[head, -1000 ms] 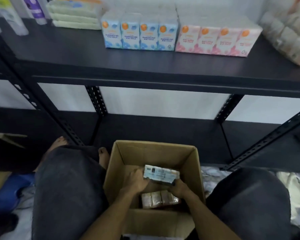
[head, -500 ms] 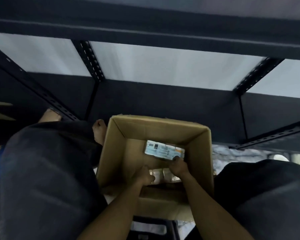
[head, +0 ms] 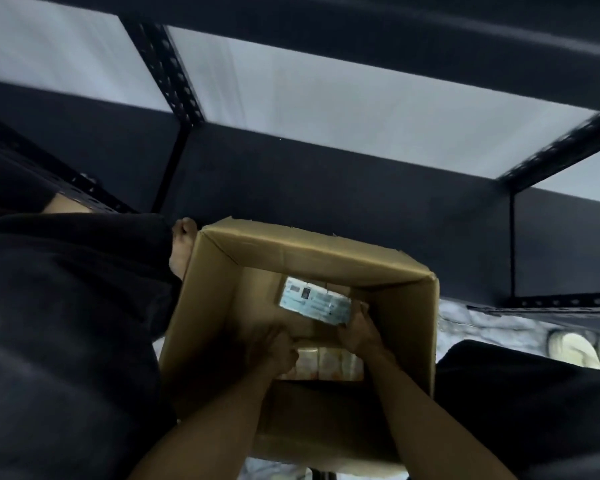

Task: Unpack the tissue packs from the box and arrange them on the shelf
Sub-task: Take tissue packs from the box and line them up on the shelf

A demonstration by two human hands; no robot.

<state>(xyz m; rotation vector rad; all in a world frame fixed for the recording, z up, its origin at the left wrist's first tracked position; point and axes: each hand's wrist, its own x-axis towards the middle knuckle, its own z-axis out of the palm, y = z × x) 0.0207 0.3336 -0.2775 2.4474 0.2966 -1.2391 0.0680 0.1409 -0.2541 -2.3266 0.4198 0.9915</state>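
Observation:
An open brown cardboard box (head: 326, 252) sits on the floor between my knees. Inside it my right hand (head: 359, 332) grips the right end of a pale blue tissue pack (head: 314, 303), label side up, held above the box bottom. Below it a cream-coloured tissue pack (head: 329, 363) lies against the near wall of the box. My left hand (head: 274, 344) curls around that cream pack's left end. The dark shelf (head: 326, 188) stands right behind the box; its upper board crosses the top of the view.
Perforated black shelf posts (head: 168, 71) rise on the left and at the right (head: 561, 150). My dark-clad knees (head: 66, 323) flank the box on both sides. A bare foot (head: 181, 247) shows at the box's left corner. Pale cloth (head: 471, 327) lies on the floor at right.
The camera has tilted down, so the packs on the upper shelf have left the view. My left hand left the blue pack and moved down onto the cream pack; my right hand keeps the blue one.

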